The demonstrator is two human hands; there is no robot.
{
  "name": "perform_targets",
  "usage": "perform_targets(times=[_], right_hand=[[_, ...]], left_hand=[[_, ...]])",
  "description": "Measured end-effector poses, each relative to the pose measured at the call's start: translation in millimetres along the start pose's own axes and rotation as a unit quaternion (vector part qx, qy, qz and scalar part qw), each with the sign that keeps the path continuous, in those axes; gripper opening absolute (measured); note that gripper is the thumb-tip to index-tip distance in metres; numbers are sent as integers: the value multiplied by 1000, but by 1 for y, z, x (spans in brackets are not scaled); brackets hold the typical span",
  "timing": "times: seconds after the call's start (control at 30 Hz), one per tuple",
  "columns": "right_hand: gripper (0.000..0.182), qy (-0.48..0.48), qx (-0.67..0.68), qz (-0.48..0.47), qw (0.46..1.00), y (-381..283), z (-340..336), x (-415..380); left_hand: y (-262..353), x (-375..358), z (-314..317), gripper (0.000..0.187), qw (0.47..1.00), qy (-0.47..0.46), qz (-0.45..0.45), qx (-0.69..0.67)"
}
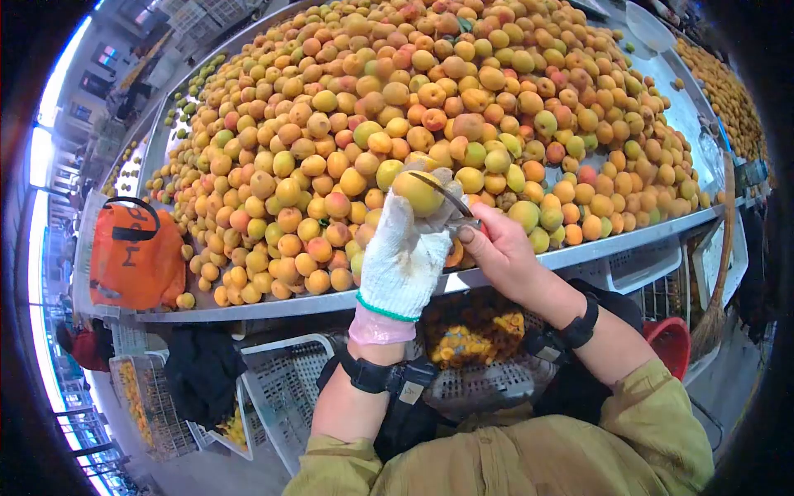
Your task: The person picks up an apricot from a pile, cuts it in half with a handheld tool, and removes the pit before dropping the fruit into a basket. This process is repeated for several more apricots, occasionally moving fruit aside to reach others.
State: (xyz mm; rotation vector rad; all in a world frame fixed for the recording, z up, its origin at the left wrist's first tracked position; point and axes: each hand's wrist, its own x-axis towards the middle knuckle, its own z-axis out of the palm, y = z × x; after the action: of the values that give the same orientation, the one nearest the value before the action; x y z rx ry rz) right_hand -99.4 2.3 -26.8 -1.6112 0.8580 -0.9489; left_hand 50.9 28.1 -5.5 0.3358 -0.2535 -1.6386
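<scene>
My left hand, in a white knit glove with a green-edged cuff, grips a yellow apricot near the front edge of the metal table. My bare right hand is closed around the handle end of a small knife with a thin, curved dark blade. The blade lies across the top of the apricot. Just beyond both hands rises a large heap of apricots, orange, yellow and some greenish. Below the hands, halved apricots fill part of a crate.
An orange bag with a black handle sits at the table's left corner. White plastic crates stand beneath the table rim. At the right are a red basin and a broom. Dark cloth hangs over crates at left.
</scene>
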Motion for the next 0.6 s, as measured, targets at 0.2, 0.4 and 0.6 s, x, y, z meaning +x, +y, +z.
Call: perform_targets(times=[0.2,0.4,0.6], right_hand=[[27,30,-24,-20,999,0,10,3],[29,-3,-45,-21,999,5,1,5],[29,-3,98,86,991,-7,15,-4]], left_hand=[[-5,0,-4,42,999,33,6,41],[8,-2,5,43,971,6,39,237],[-16,-3,2,39,994,63,28,89]])
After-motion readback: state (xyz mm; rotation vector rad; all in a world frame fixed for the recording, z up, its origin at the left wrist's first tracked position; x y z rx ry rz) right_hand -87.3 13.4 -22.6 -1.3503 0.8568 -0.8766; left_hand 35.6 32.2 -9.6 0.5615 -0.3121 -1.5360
